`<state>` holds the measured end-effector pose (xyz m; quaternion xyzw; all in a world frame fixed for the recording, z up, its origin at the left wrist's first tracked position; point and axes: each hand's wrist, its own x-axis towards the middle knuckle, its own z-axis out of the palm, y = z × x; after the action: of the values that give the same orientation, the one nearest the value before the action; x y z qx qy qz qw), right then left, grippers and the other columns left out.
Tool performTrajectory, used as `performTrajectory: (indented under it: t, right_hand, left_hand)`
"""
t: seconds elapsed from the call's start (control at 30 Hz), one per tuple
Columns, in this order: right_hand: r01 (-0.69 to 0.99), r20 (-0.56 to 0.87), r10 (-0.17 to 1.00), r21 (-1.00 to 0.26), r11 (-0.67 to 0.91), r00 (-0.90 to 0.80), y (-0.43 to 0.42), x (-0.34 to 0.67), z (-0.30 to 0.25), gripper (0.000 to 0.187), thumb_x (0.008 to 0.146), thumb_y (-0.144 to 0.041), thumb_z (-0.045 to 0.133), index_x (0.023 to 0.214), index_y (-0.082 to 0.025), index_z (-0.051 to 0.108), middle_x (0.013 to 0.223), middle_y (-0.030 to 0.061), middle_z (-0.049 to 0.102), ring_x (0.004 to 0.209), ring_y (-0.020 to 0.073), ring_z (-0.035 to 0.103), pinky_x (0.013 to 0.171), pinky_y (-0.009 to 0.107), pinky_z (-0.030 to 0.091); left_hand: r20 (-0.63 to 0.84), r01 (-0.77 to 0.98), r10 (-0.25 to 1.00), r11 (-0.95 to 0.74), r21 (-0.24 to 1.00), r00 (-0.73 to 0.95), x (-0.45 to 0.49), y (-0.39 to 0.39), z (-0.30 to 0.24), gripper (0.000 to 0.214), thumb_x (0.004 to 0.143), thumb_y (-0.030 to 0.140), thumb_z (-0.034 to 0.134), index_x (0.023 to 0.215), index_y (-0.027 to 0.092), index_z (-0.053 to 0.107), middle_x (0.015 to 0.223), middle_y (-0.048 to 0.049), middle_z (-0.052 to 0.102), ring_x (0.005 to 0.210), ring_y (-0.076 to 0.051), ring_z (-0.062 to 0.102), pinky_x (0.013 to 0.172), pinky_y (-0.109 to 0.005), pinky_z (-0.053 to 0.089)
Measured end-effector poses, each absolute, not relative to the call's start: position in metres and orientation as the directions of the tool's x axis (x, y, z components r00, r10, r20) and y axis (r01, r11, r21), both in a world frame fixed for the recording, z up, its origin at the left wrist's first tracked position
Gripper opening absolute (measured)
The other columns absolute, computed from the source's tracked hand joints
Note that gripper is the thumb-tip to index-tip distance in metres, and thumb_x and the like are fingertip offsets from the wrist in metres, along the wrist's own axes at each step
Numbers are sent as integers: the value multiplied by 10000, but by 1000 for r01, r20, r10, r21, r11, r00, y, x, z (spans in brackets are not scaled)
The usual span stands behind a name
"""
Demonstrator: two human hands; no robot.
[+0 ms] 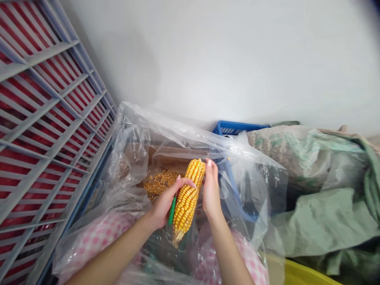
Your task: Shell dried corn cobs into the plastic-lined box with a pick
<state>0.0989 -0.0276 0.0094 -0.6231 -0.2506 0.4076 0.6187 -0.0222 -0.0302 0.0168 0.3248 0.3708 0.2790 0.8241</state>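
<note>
Nearest me, pink checked cloth (97, 233) shows on both sides under clear plastic (255, 156), and a yellow rim (303, 273) curves in at the lower right. Above the cloth I have a corn cob (190, 202) raised between my hands, tilted, its pale stub toward me and its other end pointing away.

My left hand (164, 204) is closed on the cob's left side, thumb lying over the middle rows. A green handle (172, 209) sits between that palm and the cob; whatever it belongs to is hidden. My right hand (211, 194) stands along the cob's upper right side, fingers together and slightly bent; I can't tell whether they press on it or only rest close by.

I judge the cob light enough for one hand, stiff right through, and bumpy rather than slippery, so it should sit firmly without a hard squeeze. The kernels look tightly packed, though a sharp push could loosen some. The thick middle seems the best place to hold, with the far end good for steadying; the dry, frayed stub looks a poorer grip.

Farther on, loose kernels (160, 183) lie spread before a brown board (162, 155). A slatted crate (44, 154) stands at left, a blue basket (240, 127) and a sack (297, 158) at right, and a pale wall (237, 59) behind everything.
</note>
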Motion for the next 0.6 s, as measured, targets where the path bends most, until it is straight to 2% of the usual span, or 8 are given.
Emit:
performTrajectory:
  t: [0.07, 0.13, 0.23, 0.3, 0.37, 0.47, 0.53, 0.6]
  right_hand:
    - [-88, -130, 818, -991, -98, 561, -34, 99, 11, 474, 810, -515, 454, 1211, -267, 403, 1204, 59, 509, 1074, 178, 520, 909, 345, 399]
    - [53, -1, 839, -998, -35, 545, -41, 97, 16, 422, 819, -446, 477, 1195, -263, 420, 1206, 68, 487, 1090, 184, 496, 910, 362, 391]
    - [478, 372, 814, -868, 134, 447, -53, 89, 25, 172, 789, -329, 544, 915, -216, 576, 1026, 57, 521, 1009, 192, 483, 879, 366, 378]
    - [673, 509, 814, -709, 211, 281, -60, 80, 29, 81, 774, -260, 554, 743, -197, 594, 855, 40, 523, 882, 182, 471, 810, 352, 377]
    - [749, 484, 864, -623, 227, 141, -67, 70, 31, 95, 769, -230, 542, 709, -189, 602, 759, 35, 514, 787, 175, 437, 737, 339, 368]
    - [775, 312, 949, -611, 161, 50, -71, 58, 31, 136, 782, -232, 504, 697, -179, 596, 740, 46, 506, 752, 181, 413, 696, 345, 355]
    - [723, 222, 974, -681, 118, 50, -72, 56, 33, 175, 809, -238, 466, 681, -175, 566, 761, 49, 504, 769, 182, 427, 700, 344, 364]
    - [582, 143, 988, -810, 79, 65, -71, 61, 36, 214, 846, -264, 424, 683, -176, 531, 766, 40, 508, 767, 167, 457, 695, 322, 384]
  left_hand:
    - [-395, -243, 745, 585, 773, 537, -23, -29, 16, 355, 845, 477, 378, 777, 229, 622, 801, 40, 569, 761, -112, 492, 728, -211, 371]
    - [-314, -248, 814, 475, 845, 489, -23, -28, 16, 361, 849, 451, 390, 779, 217, 657, 852, 28, 606, 844, -123, 515, 809, -212, 366]
    - [-250, -305, 847, 421, 855, 469, -23, -27, 16, 406, 866, 452, 348, 905, 223, 682, 1037, 5, 634, 1038, -158, 510, 954, -244, 316]
    - [-262, -349, 844, 449, 823, 468, -24, -26, 17, 452, 874, 474, 302, 1030, 234, 652, 1173, -2, 596, 1134, -171, 476, 1013, -274, 278]
    - [-274, -348, 846, 455, 820, 458, -24, -26, 17, 494, 874, 495, 272, 1130, 232, 602, 1253, -11, 552, 1180, -181, 453, 1043, -303, 257]
    - [-262, -292, 868, 404, 867, 422, -26, -24, 15, 513, 873, 502, 265, 1184, 228, 566, 1290, -13, 525, 1199, -189, 444, 1066, -331, 238]
    - [-231, -266, 879, 361, 894, 418, -28, -23, 14, 539, 878, 508, 229, 1173, 221, 577, 1288, -15, 526, 1207, -191, 438, 1078, -335, 222]
    - [-195, -263, 881, 329, 907, 431, -29, -22, 13, 607, 876, 530, 158, 1160, 209, 589, 1287, -27, 527, 1219, -198, 426, 1079, -343, 227]
